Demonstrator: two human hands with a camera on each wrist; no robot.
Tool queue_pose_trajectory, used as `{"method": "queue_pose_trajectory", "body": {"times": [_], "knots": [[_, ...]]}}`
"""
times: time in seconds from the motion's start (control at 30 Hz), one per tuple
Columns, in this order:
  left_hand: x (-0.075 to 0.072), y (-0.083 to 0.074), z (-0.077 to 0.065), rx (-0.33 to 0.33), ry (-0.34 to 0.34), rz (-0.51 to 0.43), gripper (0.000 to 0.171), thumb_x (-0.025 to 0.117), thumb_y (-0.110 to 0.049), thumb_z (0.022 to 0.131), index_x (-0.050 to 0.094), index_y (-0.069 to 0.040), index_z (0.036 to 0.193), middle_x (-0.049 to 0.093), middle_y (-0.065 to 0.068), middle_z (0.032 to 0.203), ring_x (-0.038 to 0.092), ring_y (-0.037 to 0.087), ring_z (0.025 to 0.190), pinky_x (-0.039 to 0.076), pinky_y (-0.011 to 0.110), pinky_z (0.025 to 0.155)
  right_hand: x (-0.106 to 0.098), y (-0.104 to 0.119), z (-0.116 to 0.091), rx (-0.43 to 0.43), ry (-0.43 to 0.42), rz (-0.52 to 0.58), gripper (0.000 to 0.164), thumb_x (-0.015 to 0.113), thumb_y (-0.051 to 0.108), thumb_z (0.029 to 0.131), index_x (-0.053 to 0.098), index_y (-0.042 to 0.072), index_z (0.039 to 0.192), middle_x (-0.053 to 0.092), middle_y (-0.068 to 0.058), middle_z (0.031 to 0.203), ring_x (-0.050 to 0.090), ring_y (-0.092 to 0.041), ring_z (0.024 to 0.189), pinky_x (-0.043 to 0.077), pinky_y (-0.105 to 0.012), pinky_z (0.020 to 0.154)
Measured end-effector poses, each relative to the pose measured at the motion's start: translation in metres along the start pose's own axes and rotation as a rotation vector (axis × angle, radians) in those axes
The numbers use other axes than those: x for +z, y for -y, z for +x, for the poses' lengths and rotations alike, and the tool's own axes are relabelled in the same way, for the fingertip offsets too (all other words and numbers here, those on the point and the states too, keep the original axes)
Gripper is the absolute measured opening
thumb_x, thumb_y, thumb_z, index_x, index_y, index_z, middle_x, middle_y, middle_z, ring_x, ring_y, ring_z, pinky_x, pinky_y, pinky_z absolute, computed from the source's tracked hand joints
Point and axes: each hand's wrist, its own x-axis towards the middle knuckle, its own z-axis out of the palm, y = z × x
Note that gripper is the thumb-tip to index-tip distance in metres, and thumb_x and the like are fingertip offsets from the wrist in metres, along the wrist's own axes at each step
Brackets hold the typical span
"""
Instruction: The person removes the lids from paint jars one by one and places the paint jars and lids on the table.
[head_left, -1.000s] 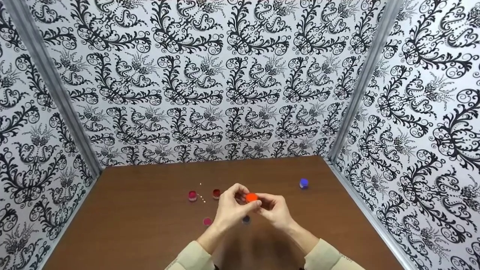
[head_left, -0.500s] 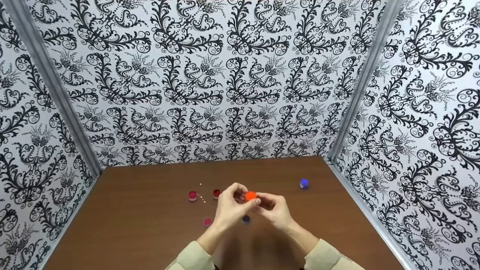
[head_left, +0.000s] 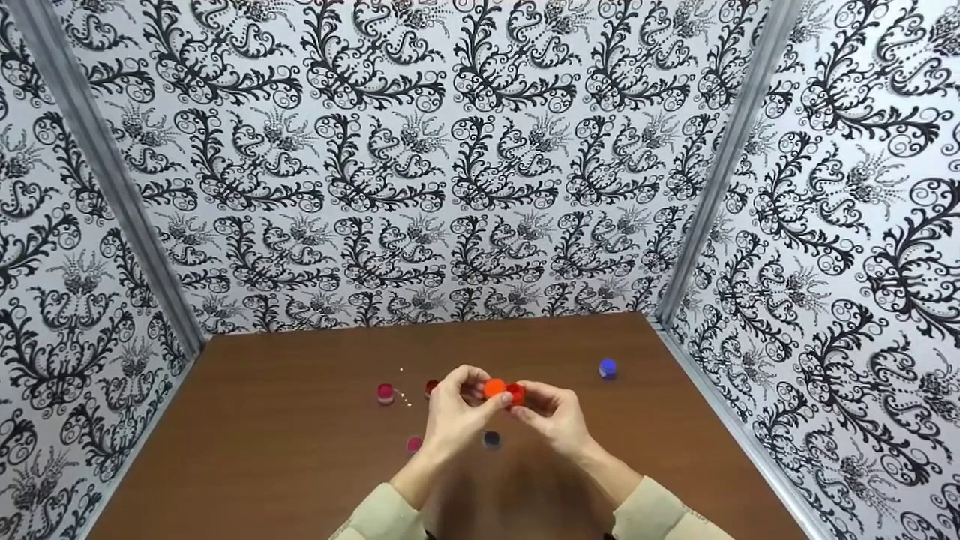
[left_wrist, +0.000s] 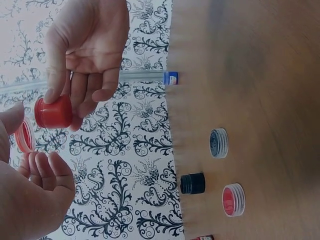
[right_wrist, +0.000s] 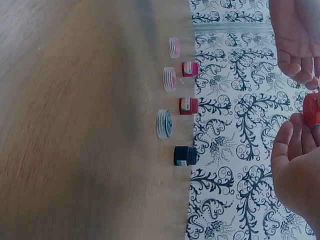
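Observation:
My left hand point(head_left: 457, 409) pinches an orange-red screw lid point(head_left: 494, 388) between thumb and fingers. A small red paint jar point(left_wrist: 53, 112), uncapped, is gripped by my right hand point(head_left: 553, 412) just to the right of the lid. Lid and jar are a little apart in the left wrist view, both held up above the brown table point(head_left: 300, 465). That view has the lid's ringed inner side turned toward the jar. At the right wrist view's edge, the jar point(right_wrist: 311, 109) is partly cut off beside my right fingers.
Below the hands are a black jar point(left_wrist: 193, 183), a dark lid point(head_left: 491, 439) and a pink-red lid point(head_left: 414, 445). A pink jar point(head_left: 385, 394) and a dark red jar point(right_wrist: 188, 105) stand farther back. A blue-capped jar point(head_left: 607, 368) is at back right. Patterned walls point(head_left: 420, 172) enclose the table.
The lid has come off the red jar: my left hand has drawn it slightly left, and the jar's open top now shows beside it in my right hand.

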Motion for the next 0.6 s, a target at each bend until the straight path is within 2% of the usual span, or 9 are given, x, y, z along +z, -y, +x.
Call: {"method": "queue_pose_trajectory", "body": {"times": [0.1, 0.3, 0.6], "knots": [[0.000, 0.002, -0.001, 0.009, -0.005, 0.005, 0.036, 0.100, -0.025, 0.086, 0.075, -0.009, 0.108, 0.077, 0.007, 0.096, 0.069, 0.013, 0.087, 0.061, 0.021, 0.080, -0.003, 0.000, 0.001, 0.000, -0.043, -0.042, 0.033, 0.079, -0.013, 0.095, 0.070, -0.022, 0.125, 0.085, 0.008, 0.116, 0.081, -0.003, 0.104, 0.067, -0.022, 0.089], [0.002, 0.007, -0.002, 0.030, -0.018, 0.020, 0.035, 0.100, -0.023, 0.084, 0.077, -0.008, 0.105, 0.075, 0.009, 0.092, 0.069, 0.015, 0.086, 0.061, 0.022, 0.080, -0.009, -0.005, 0.004, -0.013, -0.126, -0.050, 0.038, 0.085, -0.003, 0.095, 0.070, -0.023, 0.123, 0.080, -0.020, 0.113, 0.081, -0.012, 0.101, 0.066, -0.021, 0.088], [0.009, 0.016, -0.005, 0.034, 0.006, 0.072, 0.032, 0.099, -0.021, 0.085, 0.080, -0.008, 0.107, 0.076, 0.008, 0.094, 0.071, 0.016, 0.086, 0.065, 0.027, 0.083, -0.020, -0.016, 0.009, 0.051, -0.227, -0.079, 0.037, 0.088, -0.009, 0.089, 0.073, -0.022, 0.120, 0.081, -0.023, 0.106, 0.083, -0.011, 0.095, 0.068, -0.025, 0.084]]}}
